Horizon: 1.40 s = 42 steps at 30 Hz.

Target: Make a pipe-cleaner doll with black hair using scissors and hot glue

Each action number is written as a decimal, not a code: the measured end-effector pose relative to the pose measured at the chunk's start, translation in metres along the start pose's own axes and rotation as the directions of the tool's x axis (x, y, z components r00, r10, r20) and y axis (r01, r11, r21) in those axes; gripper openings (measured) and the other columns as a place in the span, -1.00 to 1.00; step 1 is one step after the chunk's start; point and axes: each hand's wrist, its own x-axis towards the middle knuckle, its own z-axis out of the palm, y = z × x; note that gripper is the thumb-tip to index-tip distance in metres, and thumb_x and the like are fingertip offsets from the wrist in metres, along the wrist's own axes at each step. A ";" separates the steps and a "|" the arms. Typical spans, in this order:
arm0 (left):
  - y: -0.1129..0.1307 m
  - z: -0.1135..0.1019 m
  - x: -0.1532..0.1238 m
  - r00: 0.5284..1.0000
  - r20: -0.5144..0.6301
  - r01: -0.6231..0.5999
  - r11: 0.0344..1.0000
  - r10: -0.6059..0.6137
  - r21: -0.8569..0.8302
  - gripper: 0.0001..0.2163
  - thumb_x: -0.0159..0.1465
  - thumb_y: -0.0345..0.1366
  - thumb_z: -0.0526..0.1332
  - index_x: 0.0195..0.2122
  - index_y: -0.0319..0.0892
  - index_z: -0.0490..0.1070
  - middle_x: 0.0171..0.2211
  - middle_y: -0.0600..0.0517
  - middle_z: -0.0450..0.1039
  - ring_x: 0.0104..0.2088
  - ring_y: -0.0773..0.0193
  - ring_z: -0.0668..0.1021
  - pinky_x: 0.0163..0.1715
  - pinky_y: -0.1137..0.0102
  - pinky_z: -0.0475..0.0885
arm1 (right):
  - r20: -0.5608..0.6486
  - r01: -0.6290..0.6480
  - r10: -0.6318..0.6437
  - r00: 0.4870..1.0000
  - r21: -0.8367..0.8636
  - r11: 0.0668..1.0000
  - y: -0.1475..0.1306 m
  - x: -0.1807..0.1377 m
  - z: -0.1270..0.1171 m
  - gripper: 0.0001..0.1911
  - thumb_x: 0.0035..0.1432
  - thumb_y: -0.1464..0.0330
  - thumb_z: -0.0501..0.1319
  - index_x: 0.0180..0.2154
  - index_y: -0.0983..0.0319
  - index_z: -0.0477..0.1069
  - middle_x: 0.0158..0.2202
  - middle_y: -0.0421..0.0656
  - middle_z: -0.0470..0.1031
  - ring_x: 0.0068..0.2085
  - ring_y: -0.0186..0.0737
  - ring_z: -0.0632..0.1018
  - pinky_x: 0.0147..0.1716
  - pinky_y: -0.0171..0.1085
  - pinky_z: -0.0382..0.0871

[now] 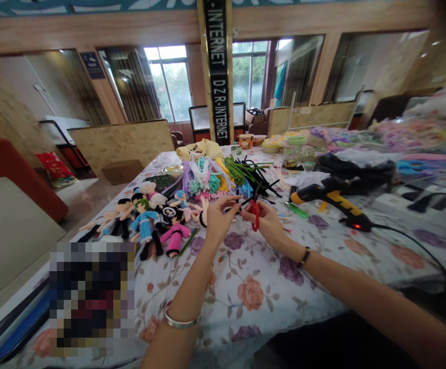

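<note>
Over the flowered tablecloth, my right hand (271,225) is closed around the red handles of a pair of scissors (255,216). The dark blades point away from me, in front of the black stems. Close beside it on the left, my left hand (220,218) pinches a small black piece (238,201), which looks like pipe cleaner. Fingers partly hide this piece. Just beyond both hands lie bundles of pipe cleaners (203,177) in purple, mint, yellow, green and black. Several small dolls lie left of my left hand, among them one in pink (175,237) and one in blue (145,225).
A black and yellow hot glue gun (332,200) with a lit red light rests at the right, its cord trailing off. A green-handled tool (296,210) lies near its nozzle. Colourful material (410,133) is heaped at the back right. A blurred patch (94,300) covers something front left.
</note>
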 end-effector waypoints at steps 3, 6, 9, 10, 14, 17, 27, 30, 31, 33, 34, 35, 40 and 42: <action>-0.002 -0.002 0.001 1.000 -0.020 -0.024 1.000 0.024 -0.017 -0.85 0.01 -0.37 0.29 -0.35 -0.17 0.55 -0.30 -0.02 0.55 -0.32 0.31 0.54 -0.25 0.42 0.43 | 0.037 -0.013 0.012 0.999 0.034 0.999 0.000 0.000 0.001 -0.62 -0.25 0.16 0.40 -0.49 0.23 0.30 -0.52 -0.28 0.34 -0.48 -0.36 0.36 -0.42 -0.30 0.25; -0.003 -0.004 0.002 0.997 -0.046 -0.058 0.998 0.058 0.013 -0.86 0.03 -0.36 0.27 -0.36 -0.16 0.56 -0.31 -0.02 0.55 -0.30 0.30 0.55 -0.22 0.39 0.43 | 0.048 -0.015 0.013 0.999 0.046 0.999 0.000 0.000 0.002 -0.61 -0.27 0.17 0.41 -0.48 0.23 0.30 -0.51 -0.28 0.34 -0.47 -0.37 0.35 -0.42 -0.32 0.25; -0.003 -0.006 0.003 0.988 -0.106 -0.109 0.991 0.117 0.071 -0.87 0.05 -0.35 0.27 -0.36 -0.15 0.56 -0.31 -0.02 0.55 -0.29 0.30 0.54 -0.20 0.39 0.42 | 0.048 -0.018 0.016 0.999 0.030 0.999 -0.001 0.000 0.002 -0.59 -0.28 0.15 0.41 -0.48 0.23 0.29 -0.52 -0.28 0.33 -0.47 -0.37 0.34 -0.44 -0.33 0.24; -0.002 -0.007 0.004 0.983 -0.133 -0.118 0.990 0.128 0.081 -0.86 0.05 -0.34 0.27 -0.35 -0.15 0.57 -0.31 -0.02 0.55 -0.30 0.31 0.54 -0.21 0.40 0.41 | 0.048 -0.020 0.019 0.999 0.020 1.000 -0.001 -0.001 0.002 -0.59 -0.27 0.15 0.41 -0.48 0.23 0.28 -0.52 -0.28 0.33 -0.48 -0.38 0.34 -0.44 -0.33 0.24; 0.000 -0.012 0.006 0.963 -0.247 -0.100 0.993 0.110 0.056 -0.83 0.03 -0.31 0.29 -0.33 -0.17 0.56 -0.32 -0.03 0.54 -0.34 0.33 0.53 -0.22 0.41 0.40 | 0.039 -0.048 0.049 0.998 -0.012 0.999 0.001 -0.001 0.001 -0.61 -0.21 0.15 0.39 -0.47 0.23 0.29 -0.53 -0.27 0.34 -0.50 -0.38 0.35 -0.47 -0.34 0.24; 0.000 -0.016 0.009 0.948 -0.309 -0.087 0.996 0.082 -0.003 -0.82 0.01 -0.30 0.31 -0.34 -0.17 0.57 -0.31 -0.02 0.55 -0.33 0.32 0.53 -0.20 0.40 0.40 | 0.091 -0.103 0.104 0.990 -0.018 0.995 0.001 -0.002 0.000 -0.64 -0.15 0.13 0.35 -0.48 0.23 0.28 -0.57 -0.28 0.34 -0.53 -0.38 0.36 -0.52 -0.36 0.23; 0.001 -0.022 0.010 0.944 -0.303 -0.145 0.989 0.130 -0.024 -0.86 0.00 -0.33 0.31 -0.38 -0.13 0.57 -0.37 0.03 0.54 -0.29 0.30 0.52 -0.16 0.39 0.37 | 0.239 0.092 0.013 0.971 -0.422 0.902 0.002 -0.007 -0.003 -0.57 -0.08 0.05 0.26 -0.61 0.23 0.19 -0.67 -0.31 0.17 -0.60 -0.43 0.18 -0.61 -0.36 0.01; 0.003 -0.022 0.009 0.941 -0.304 -0.160 0.987 0.150 -0.010 -0.87 0.00 -0.34 0.31 -0.39 -0.13 0.57 -0.38 0.04 0.53 -0.30 0.31 0.51 -0.19 0.40 0.37 | 0.254 0.168 -0.032 0.967 -0.536 0.827 0.006 -0.004 -0.006 -0.56 -0.07 0.05 0.25 -0.61 0.24 0.17 -0.65 -0.31 0.13 -0.58 -0.43 0.14 -0.60 -0.36 -0.03; 0.005 -0.022 0.009 0.939 -0.303 -0.169 0.986 0.161 0.000 -0.88 0.01 -0.34 0.30 -0.39 -0.13 0.57 -0.38 0.03 0.53 -0.31 0.31 0.51 -0.20 0.40 0.37 | 0.268 0.170 -0.020 0.963 -0.549 0.818 0.007 -0.003 -0.007 -0.56 -0.05 0.05 0.24 -0.61 0.24 0.16 -0.65 -0.31 0.12 -0.58 -0.43 0.14 -0.60 -0.36 -0.04; 0.009 -0.021 0.008 0.934 -0.298 -0.192 0.980 0.197 0.047 -0.89 0.02 -0.35 0.29 -0.40 -0.14 0.57 -0.40 0.03 0.53 -0.32 0.32 0.51 -0.23 0.40 0.38 | 0.295 0.173 0.002 0.955 -0.565 0.807 0.010 -0.002 -0.009 -0.56 -0.04 0.05 0.23 -0.61 0.23 0.15 -0.65 -0.31 0.12 -0.57 -0.43 0.14 -0.60 -0.36 -0.03; 0.011 -0.021 0.007 0.930 -0.297 -0.201 0.976 0.215 0.079 -0.90 0.02 -0.36 0.29 -0.40 -0.15 0.57 -0.40 0.03 0.53 -0.33 0.32 0.51 -0.23 0.40 0.38 | 0.306 0.180 0.006 0.952 -0.576 0.798 0.011 -0.001 -0.010 -0.56 -0.04 0.06 0.23 -0.61 0.23 0.14 -0.64 -0.31 0.12 -0.57 -0.43 0.15 -0.60 -0.36 -0.03; 0.013 -0.020 0.006 0.927 -0.295 -0.207 0.972 0.230 0.109 -0.90 0.03 -0.36 0.28 -0.41 -0.15 0.57 -0.41 0.02 0.53 -0.33 0.32 0.51 -0.23 0.40 0.38 | 0.313 0.188 0.006 0.950 -0.586 0.788 0.012 -0.001 -0.010 -0.57 -0.03 0.07 0.22 -0.61 0.23 0.15 -0.64 -0.31 0.13 -0.57 -0.42 0.16 -0.59 -0.36 -0.03; 0.018 -0.018 0.003 0.922 -0.256 -0.222 0.939 0.290 0.263 -0.90 0.08 -0.37 0.26 -0.40 -0.15 0.56 -0.38 0.03 0.54 -0.32 0.31 0.52 -0.18 0.38 0.38 | 0.322 0.201 0.001 0.947 -0.592 0.780 0.014 0.000 -0.010 -0.60 -0.01 0.10 0.21 -0.60 0.23 0.15 -0.64 -0.31 0.13 -0.56 -0.42 0.17 -0.58 -0.37 -0.01; 0.017 -0.018 0.001 0.919 -0.241 -0.234 0.924 0.312 0.302 -0.90 0.09 -0.38 0.25 -0.40 -0.14 0.56 -0.38 0.03 0.53 -0.31 0.31 0.52 -0.19 0.39 0.38 | 0.329 0.200 0.007 0.944 -0.591 0.782 0.014 0.000 -0.010 -0.61 -0.01 0.10 0.22 -0.60 0.23 0.16 -0.64 -0.31 0.13 -0.57 -0.42 0.17 -0.59 -0.37 0.00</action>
